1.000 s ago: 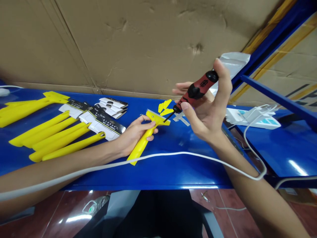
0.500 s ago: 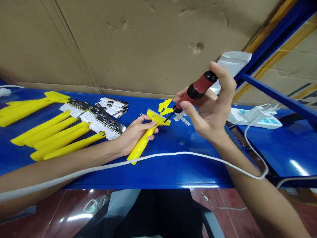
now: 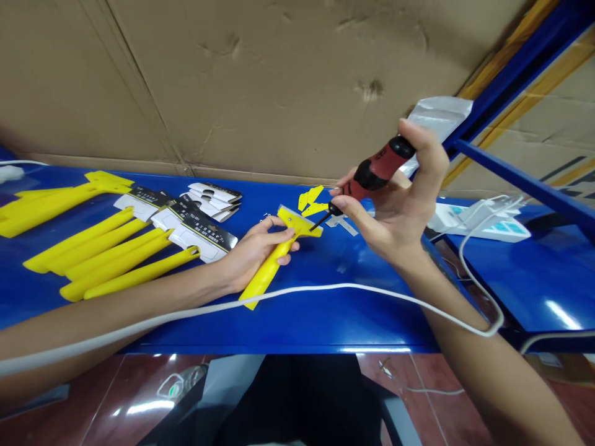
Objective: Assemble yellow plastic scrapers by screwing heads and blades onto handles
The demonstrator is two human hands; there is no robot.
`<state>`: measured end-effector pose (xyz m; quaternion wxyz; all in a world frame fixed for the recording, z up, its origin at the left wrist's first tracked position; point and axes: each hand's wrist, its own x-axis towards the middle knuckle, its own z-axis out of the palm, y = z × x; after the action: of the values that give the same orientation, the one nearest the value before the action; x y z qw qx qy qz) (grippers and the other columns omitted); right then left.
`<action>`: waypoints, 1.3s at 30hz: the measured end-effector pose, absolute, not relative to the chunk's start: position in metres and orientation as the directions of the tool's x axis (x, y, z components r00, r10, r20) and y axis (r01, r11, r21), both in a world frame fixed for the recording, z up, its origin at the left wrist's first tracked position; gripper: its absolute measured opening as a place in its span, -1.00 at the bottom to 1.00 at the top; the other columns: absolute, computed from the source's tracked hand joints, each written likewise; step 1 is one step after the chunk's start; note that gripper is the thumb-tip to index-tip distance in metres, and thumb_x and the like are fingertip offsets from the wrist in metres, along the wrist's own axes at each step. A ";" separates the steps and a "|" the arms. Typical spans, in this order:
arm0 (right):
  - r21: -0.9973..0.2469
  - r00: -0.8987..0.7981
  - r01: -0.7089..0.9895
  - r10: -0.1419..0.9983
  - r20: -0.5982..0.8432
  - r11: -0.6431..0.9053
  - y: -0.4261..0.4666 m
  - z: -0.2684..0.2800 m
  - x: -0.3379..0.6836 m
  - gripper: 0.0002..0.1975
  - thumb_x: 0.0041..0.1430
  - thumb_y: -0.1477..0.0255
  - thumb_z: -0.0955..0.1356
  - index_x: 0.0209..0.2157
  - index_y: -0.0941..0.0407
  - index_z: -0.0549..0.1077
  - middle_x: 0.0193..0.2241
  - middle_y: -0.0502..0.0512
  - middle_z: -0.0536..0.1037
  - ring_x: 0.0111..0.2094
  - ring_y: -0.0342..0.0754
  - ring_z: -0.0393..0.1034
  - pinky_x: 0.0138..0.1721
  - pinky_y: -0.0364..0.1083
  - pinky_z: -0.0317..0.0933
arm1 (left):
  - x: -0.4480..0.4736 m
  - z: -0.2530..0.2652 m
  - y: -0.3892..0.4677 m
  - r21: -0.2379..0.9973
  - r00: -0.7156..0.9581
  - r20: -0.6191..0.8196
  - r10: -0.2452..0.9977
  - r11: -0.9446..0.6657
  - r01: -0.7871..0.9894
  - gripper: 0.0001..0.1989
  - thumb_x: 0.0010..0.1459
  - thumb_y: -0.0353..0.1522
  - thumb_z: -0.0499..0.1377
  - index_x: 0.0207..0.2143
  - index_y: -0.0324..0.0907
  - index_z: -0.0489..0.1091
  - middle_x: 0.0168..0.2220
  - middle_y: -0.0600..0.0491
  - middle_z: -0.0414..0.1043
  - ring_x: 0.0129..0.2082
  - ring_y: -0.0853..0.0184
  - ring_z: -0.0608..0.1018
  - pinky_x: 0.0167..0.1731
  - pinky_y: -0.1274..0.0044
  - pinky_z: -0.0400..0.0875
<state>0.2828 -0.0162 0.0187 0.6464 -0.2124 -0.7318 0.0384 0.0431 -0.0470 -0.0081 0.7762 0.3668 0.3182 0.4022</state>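
My left hand [image 3: 260,251] is closed around the neck of a yellow scraper [image 3: 266,275], whose wide head points up and away from me. In my right hand [image 3: 404,204] is a screwdriver [image 3: 372,173] with a red and black handle, its thumb and fingers gripping the front part. The screwdriver's tip meets the right end of the scraper's head. A screw shows near the head's left end. Small yellow plates [image 3: 310,198] lie just behind the scraper, and flat metal blades [image 3: 344,224] lie partly under my right hand.
Several yellow handles [image 3: 118,251] lie at the left beside black-and-white printed cards [image 3: 199,226]. A white cable [image 3: 344,287] crosses in front of both forearms. Cardboard [image 3: 279,87] walls the back of the blue table [image 3: 325,322]. A white power strip [image 3: 497,226] is at the right.
The screwdriver handle has turned slightly in my right hand, and that hand has shifted a little to the right. My left hand and the scraper stay almost where they were.
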 end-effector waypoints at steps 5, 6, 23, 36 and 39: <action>-0.399 -0.095 0.254 0.433 0.896 0.881 -0.015 0.018 0.284 0.05 0.10 -0.02 0.66 0.50 -0.45 0.15 0.52 0.05 0.23 0.09 0.23 0.67 0.07 0.25 0.71 | 0.043 -0.010 -0.046 0.824 0.480 -0.192 0.856 0.407 -0.394 -0.66 0.23 -0.46 0.48 -0.11 -0.16 0.38 -0.07 -0.07 0.54 -0.29 0.35 0.60 -0.52 0.60 0.31; -0.408 -0.105 0.252 0.444 0.890 0.877 -0.017 0.018 0.283 0.01 0.17 -0.02 0.63 0.51 -0.45 0.14 0.53 0.04 0.22 0.12 0.24 0.66 0.08 0.26 0.71 | 0.043 -0.010 -0.046 0.822 0.478 -0.193 0.857 0.407 -0.398 -0.66 0.23 -0.47 0.48 -0.12 -0.17 0.38 -0.08 -0.07 0.54 -0.29 0.35 0.60 -0.52 0.60 0.31; -0.482 -0.137 0.223 0.517 0.845 0.847 -0.029 0.024 0.282 -0.06 0.24 0.01 0.62 0.51 -0.45 0.18 0.57 -0.07 0.23 0.17 0.19 0.67 0.10 0.20 0.73 | 0.043 -0.010 -0.045 0.833 0.458 -0.205 0.865 0.399 -0.382 -0.71 0.28 -0.49 0.41 -0.11 -0.17 0.35 -0.08 -0.08 0.55 -0.31 0.38 0.58 -0.53 0.62 0.33; -0.557 -0.089 0.157 0.573 0.815 0.816 -0.037 0.029 0.280 -0.07 0.11 0.18 0.71 0.41 -0.48 0.33 0.54 -0.14 0.24 0.11 0.19 0.70 0.10 0.22 0.73 | 0.043 -0.011 -0.046 0.828 0.458 -0.203 0.866 0.401 -0.391 -0.72 0.27 -0.49 0.43 -0.11 -0.19 0.38 -0.10 -0.09 0.55 -0.32 0.37 0.59 -0.54 0.62 0.32; -0.535 -0.087 0.151 0.550 0.830 0.831 -0.034 0.029 0.281 -0.02 0.00 0.17 0.76 0.39 -0.46 0.38 0.39 -0.08 0.45 -0.04 0.16 0.74 0.03 0.21 0.75 | 0.043 -0.011 -0.045 0.826 0.464 -0.205 0.862 0.407 -0.391 -0.73 0.28 -0.50 0.42 -0.10 -0.19 0.38 -0.11 -0.08 0.55 -0.33 0.38 0.59 -0.54 0.62 0.32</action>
<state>0.2807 -0.0344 0.0287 0.6304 -0.2436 -0.7199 0.1583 0.0426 -0.0447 -0.0115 0.7739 0.3646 0.3230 0.4047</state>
